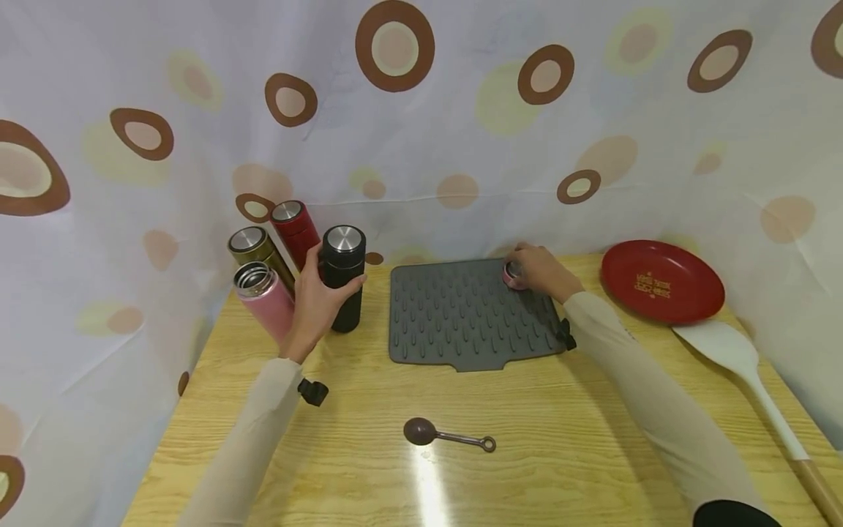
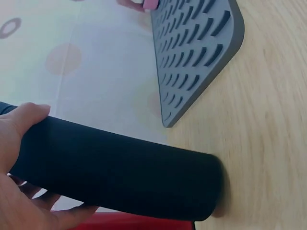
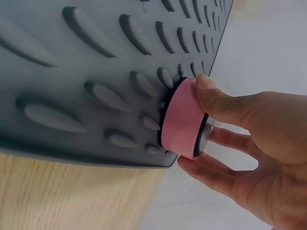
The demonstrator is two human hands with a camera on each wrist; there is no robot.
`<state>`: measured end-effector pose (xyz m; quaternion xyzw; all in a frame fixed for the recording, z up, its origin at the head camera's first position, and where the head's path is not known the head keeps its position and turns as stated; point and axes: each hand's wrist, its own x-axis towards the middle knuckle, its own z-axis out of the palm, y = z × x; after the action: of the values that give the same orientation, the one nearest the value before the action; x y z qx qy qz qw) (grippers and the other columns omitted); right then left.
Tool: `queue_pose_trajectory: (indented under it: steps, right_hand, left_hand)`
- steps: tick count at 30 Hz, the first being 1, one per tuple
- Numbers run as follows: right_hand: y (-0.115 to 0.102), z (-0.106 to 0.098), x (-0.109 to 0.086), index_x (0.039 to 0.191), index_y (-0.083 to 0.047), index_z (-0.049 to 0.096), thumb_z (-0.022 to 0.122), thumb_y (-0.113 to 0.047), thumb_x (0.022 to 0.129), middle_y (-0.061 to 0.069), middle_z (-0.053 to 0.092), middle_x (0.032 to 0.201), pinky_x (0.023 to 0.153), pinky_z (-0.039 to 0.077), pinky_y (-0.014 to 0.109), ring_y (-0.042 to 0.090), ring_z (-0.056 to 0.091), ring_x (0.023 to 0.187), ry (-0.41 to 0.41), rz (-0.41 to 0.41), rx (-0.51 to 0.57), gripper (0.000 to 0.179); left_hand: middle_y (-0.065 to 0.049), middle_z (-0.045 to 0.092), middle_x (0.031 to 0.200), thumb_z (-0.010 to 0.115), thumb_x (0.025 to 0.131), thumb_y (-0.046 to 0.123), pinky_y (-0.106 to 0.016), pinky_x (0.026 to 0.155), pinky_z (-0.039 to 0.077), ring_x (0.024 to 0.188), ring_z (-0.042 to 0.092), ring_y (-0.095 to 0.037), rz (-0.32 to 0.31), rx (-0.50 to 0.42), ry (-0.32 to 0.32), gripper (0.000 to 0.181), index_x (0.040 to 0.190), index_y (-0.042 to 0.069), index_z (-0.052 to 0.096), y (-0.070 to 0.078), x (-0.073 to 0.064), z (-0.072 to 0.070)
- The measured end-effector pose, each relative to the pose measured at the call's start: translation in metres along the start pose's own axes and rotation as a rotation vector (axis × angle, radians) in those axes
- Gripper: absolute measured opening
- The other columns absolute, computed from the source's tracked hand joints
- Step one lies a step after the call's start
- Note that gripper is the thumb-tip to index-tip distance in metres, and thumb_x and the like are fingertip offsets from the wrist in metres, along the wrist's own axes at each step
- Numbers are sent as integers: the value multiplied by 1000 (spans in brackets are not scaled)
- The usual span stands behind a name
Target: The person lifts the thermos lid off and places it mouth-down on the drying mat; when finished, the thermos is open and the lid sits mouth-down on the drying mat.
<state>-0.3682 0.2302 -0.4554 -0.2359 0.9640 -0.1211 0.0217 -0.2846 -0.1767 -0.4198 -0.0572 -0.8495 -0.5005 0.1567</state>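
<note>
My left hand (image 1: 315,301) grips a black thermos (image 1: 347,272) with a steel-topped lid, near its upper part. In the left wrist view the thermos body (image 2: 120,167) appears upright, its base at the tabletop. Beside that hand, a pink thermos (image 1: 268,307) has its mouth uncovered. A gold thermos (image 1: 262,251) and a red thermos (image 1: 296,233) stand behind it with their lids on. At the far right corner of the grey ridged mat (image 1: 454,315), my right hand (image 1: 543,272) pinches a pink lid (image 3: 182,120) between thumb and fingers. The lid rests on the mat.
A brown spoon (image 1: 420,431) lies in front of the mat. To the right, a red plate (image 1: 665,282) overlaps the head of a large white spatula (image 1: 734,351) with a wooden handle. Patterned cloth (image 1: 461,132) hangs behind the wooden table (image 1: 342,454).
</note>
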Motion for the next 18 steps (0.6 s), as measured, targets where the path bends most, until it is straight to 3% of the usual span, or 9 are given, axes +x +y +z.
queue_pose_trajectory:
  steps: [9, 18]
  right_hand:
    - [1, -1, -1, 125, 8, 70, 78, -5, 92, 28, 63, 121, 101, 47, 62, 45, 63, 107, -5, 17, 12, 36]
    - [-1, 1, -2, 125, 8, 70, 79, -5, 91, 28, 64, 122, 104, 46, 63, 45, 63, 111, -9, 33, 2, 38]
  left_hand:
    - [-19, 59, 138, 88, 86, 24, -59, 108, 45, 124, 58, -36, 27, 34, -10, 82, 152, 7, 42, -12, -3, 11]
    - [-18, 64, 134, 91, 82, 24, -57, 106, 48, 122, 61, -35, 75, 23, 27, 78, 148, 8, 51, -9, -10, 16]
